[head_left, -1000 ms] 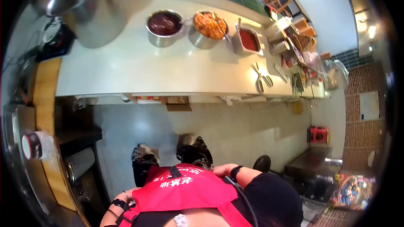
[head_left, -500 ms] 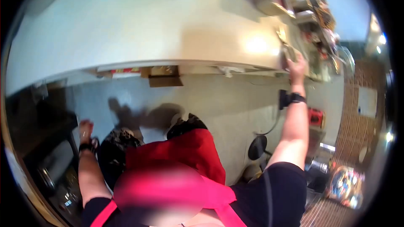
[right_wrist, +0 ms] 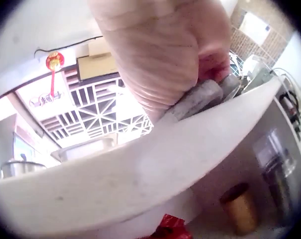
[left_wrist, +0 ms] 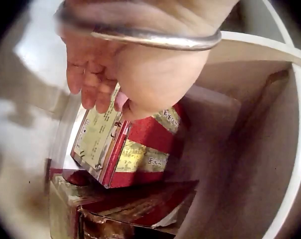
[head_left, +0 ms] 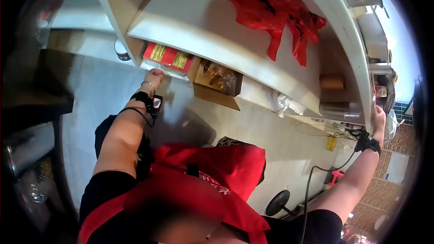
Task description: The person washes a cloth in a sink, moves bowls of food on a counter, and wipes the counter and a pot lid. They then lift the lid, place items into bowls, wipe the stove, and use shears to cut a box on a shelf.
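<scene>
Low at the shelf unit, my left hand reaches to the front of a red and gold box. The left wrist view has the left hand over that box, fingers loosely bent and holding nothing; whether they touch it is unclear. An open cardboard box stands beside it. At the counter's right end is my right hand. In the right wrist view, the right hand has its fingers curled round the scissors' grey handles at the countertop edge; the blades are hidden.
Red plastic bags lie on the shelf above. White crumpled plastic hangs by the lower shelf. A brown cylinder stands inside at the right. Cables run near my right forearm, and a round black base is on the floor.
The view has dropped from the countertop to the shelves below. My left hand has moved forward to the red box. My right hand has gone to the scissors and holds them at the counter edge.
</scene>
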`<state>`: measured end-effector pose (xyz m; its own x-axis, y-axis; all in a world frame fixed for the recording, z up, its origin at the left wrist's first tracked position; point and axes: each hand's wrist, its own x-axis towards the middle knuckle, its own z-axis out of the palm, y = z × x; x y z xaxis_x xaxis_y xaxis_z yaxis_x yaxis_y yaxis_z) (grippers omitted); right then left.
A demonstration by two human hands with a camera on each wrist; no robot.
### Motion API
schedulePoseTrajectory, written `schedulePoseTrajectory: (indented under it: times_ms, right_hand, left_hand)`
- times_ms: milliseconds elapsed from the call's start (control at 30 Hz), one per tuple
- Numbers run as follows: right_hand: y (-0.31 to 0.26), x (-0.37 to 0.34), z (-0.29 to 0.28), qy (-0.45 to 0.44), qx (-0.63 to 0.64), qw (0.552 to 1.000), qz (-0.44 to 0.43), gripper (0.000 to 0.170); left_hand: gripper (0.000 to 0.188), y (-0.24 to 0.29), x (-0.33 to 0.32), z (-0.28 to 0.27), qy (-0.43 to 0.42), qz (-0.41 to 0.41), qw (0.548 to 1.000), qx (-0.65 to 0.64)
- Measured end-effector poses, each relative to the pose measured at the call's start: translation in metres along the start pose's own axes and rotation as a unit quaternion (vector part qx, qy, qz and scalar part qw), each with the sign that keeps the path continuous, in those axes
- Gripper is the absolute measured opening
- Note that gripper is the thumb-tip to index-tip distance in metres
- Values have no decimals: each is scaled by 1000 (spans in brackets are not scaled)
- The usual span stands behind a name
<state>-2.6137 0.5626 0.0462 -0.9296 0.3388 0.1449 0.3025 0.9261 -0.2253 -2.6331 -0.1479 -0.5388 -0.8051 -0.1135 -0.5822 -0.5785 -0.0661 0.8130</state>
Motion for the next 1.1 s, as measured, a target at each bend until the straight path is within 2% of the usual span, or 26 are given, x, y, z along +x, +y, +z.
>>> schedulePoseTrajectory:
  times_ms: [33,67,100,167,200,233,267,300,367,433,467,500,533,567,600,633,700,767,800,833,900,933,967,1033,1067,1100]
  right_hand:
    - [-4,-1,-5,-30,-12,999,29,32]
    - [-3,-2,-3,10,-38,999,28,32]
    - [0,-5,0,32,-20,999,21,32]
    - [-12,-28,6,82,-68,994,-20,33]
    - [-16,-40,11,137,-94,986,-30,34]
    - [-16,-50,17,175,-85,978,-77,33]
    - [-32,-69,29,212,28,973,-81,29]
    - [-60,-98,50,244,139,956,-81,25]
    - [-114,-150,88,296,148,940,-80,24]
    - [-179,-209,139,235,280,926,-94,13]
    - [-211,-237,160,175,309,932,-74,15]
    - [-218,-256,191,132,398,904,-86,20]
    - [-231,-280,215,73,390,917,-46,22]
    - [-226,-297,242,-20,385,921,-52,21]
    - [-237,-316,259,-146,440,886,16,22]
    - [-245,-330,279,-207,487,847,44,24]
    - [-241,-350,320,-310,464,830,13,26]
    - [-250,-366,340,-359,462,810,38,26]
    - [-260,-369,342,-379,452,806,46,27]
    - [-260,-372,346,-393,451,798,74,26]
    - [-247,-375,353,-409,422,808,38,26]
    - [-244,-376,352,-413,417,809,35,26]
    - [-241,-376,351,-400,408,820,21,26]
    - [-240,-373,352,-389,397,831,6,25]
    - [-241,-371,353,-386,392,835,2,24]
    - [-242,-370,355,-383,388,838,-2,22]
  left_hand:
    - [12,-9,6,3,6,21,999,23]
    - [14,-27,25,11,44,54,996,51]
    - [14,-17,12,16,47,51,997,46]
    - [20,20,-29,35,-34,45,996,-71]
    - [20,12,-29,39,-31,46,995,-77]
    - [28,-3,-23,48,-53,69,996,-28]
    - [38,-13,-20,53,-75,91,993,23]
    - [38,-14,-25,55,-75,90,993,19]
    - [49,-11,-37,61,-150,123,981,9]
    - [54,-13,-35,74,-157,152,976,-14]
    - [60,-11,-34,80,-160,179,970,-34]
    - [60,-5,-37,83,-160,179,970,-34]
    - [62,6,-44,86,-194,143,970,-19]
    - [64,17,-53,88,-227,104,968,-5]
    - [64,27,-64,90,-225,102,969,-6]
    - [66,39,-77,91,-235,84,968,-18]
    - [70,59,-94,90,-238,64,968,-34]
    - [77,71,-104,90,-274,51,959,-44]
    - [86,72,-99,89,-333,-8,942,-44]
    - [86,68,-93,93,-330,-9,942,-52]
    - [88,48,-68,113,-306,-46,946,-96]
    - [86,31,-45,126,-307,4,948,-88]
    - [86,31,-46,129,-304,4,948,-94]
    - [79,44,-55,134,-256,136,953,-86]
    - [71,49,-66,136,-200,183,952,-142]
    - [71,48,-62,135,-198,182,953,-143]
